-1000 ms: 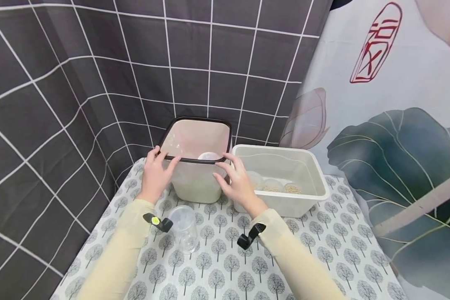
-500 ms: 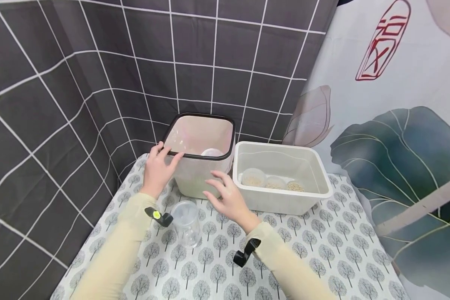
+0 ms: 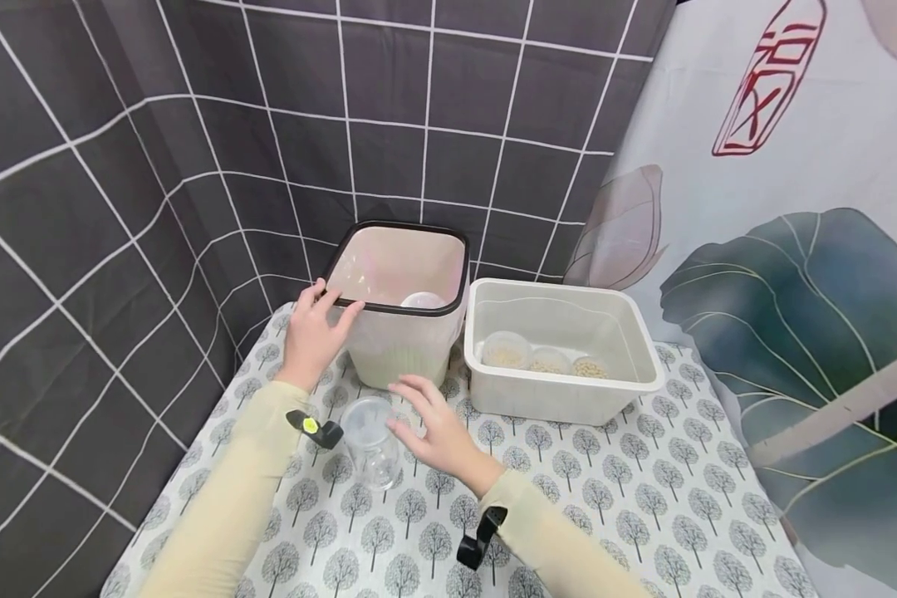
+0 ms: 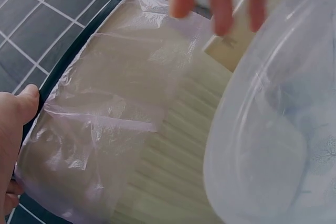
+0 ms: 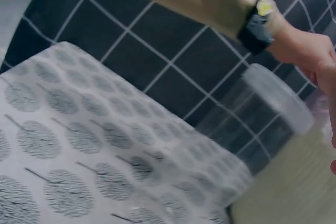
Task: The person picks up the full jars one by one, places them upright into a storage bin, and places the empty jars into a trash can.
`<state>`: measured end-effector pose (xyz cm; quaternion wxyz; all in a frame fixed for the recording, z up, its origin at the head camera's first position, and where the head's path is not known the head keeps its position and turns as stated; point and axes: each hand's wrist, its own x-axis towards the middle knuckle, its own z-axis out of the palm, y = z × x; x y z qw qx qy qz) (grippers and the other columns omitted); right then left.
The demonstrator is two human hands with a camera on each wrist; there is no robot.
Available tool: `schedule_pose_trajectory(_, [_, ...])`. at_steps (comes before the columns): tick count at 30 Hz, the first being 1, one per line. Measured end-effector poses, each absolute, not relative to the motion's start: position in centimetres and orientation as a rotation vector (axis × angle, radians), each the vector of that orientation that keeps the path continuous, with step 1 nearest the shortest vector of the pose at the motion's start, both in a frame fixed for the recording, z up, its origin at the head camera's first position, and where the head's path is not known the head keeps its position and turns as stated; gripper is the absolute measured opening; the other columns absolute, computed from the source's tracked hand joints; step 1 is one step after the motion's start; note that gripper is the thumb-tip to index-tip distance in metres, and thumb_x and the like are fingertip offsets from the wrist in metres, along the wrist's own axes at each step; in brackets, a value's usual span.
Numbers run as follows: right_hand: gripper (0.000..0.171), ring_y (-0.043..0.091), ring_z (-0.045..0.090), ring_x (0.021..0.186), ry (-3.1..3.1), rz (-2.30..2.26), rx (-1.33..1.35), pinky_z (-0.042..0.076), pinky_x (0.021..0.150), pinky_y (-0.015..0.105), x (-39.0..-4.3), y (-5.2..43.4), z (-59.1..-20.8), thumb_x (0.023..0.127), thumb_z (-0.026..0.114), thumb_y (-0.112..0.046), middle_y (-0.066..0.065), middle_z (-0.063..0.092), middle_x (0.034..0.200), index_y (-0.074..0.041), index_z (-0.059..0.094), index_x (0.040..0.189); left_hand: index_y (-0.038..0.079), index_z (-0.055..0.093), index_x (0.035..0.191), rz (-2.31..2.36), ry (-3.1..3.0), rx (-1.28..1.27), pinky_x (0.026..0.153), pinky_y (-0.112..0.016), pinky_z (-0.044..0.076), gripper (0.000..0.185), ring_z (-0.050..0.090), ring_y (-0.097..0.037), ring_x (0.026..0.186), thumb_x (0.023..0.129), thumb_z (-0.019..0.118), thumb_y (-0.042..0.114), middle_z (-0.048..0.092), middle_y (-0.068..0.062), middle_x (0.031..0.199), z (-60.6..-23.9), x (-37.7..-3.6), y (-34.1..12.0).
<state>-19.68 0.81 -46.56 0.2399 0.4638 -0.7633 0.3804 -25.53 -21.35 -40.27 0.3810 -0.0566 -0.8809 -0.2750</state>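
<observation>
My left hand (image 3: 310, 336) holds the front left corner of a pale trash can (image 3: 399, 353). Its thumb and fingers lie at the black rim (image 3: 419, 311), and a thin translucent bag (image 4: 121, 77) lines the can. In front of the can stands a clear plastic jar (image 3: 376, 465) with a frosted lid (image 3: 366, 419). Just right of that lid hovers my right hand (image 3: 437, 428), its fingers spread and holding nothing. The left wrist view catches the lid up close and the blurred fingertips (image 4: 222, 11) of the right hand.
Inside the trash can lies a round whitish thing (image 3: 422, 301), partly hidden by the rim. To the right is a white rectangular tub (image 3: 568, 386) holding round clear containers (image 3: 507, 350) of beans or grain. A tree-print cloth (image 3: 583, 507) covers the table; dark checked fabric (image 3: 389, 108) hangs behind.
My right hand has left the trash can's front right rim and come down toward me, to beside the jar's lid. The left hand has stayed on the rim.
</observation>
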Motion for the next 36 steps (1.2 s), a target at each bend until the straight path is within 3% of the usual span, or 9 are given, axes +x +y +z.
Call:
schedule_pose_trajectory(15, [0.063,0.028,0.043,0.124,-2.164,1.099,1.332,0.037,0.102,0.035,-17.9,-0.3,-49.8,0.083,0.068,-0.037,0.021,0.034,0.139,-0.003,0.046,0.131,-0.005,0.065,0.107,-0.64,-2.233,-0.16,0.089,-0.051,0.046,0.044,0.051,-0.039,0.113,0.084,0.07,0.032,0.052,-0.029,0.122,-40.3,-25.6,-21.3])
schedule_pose_trajectory(28, [0.064,0.025,0.038,0.128,-2.21,1.298,1.285,0.035,0.103,0.039,-17.6,-0.7,-50.7,0.078,0.074,-0.024,0.012,0.039,0.138,-0.006,0.042,0.131,-0.005,0.064,0.108,-0.635,-2.225,-0.169,0.085,-0.051,0.048,0.045,0.054,-0.04,0.109,0.083,0.07,0.032,0.051,-0.029,0.123,-40.6,-25.3,-21.4])
schedule_pose_trajectory(36, [0.063,0.024,0.045,0.12,-2.18,1.332,1.243,0.041,0.098,0.038,-17.8,-0.4,-50.4,0.077,0.074,-0.02,0.011,0.042,0.133,-0.006,0.043,0.129,-0.005,0.064,0.108,-0.635,-2.205,-0.166,0.086,-0.052,0.047,0.047,0.053,-0.041,0.11,0.08,0.073,0.032,0.051,-0.029,0.123,-40.9,-25.6,-21.5])
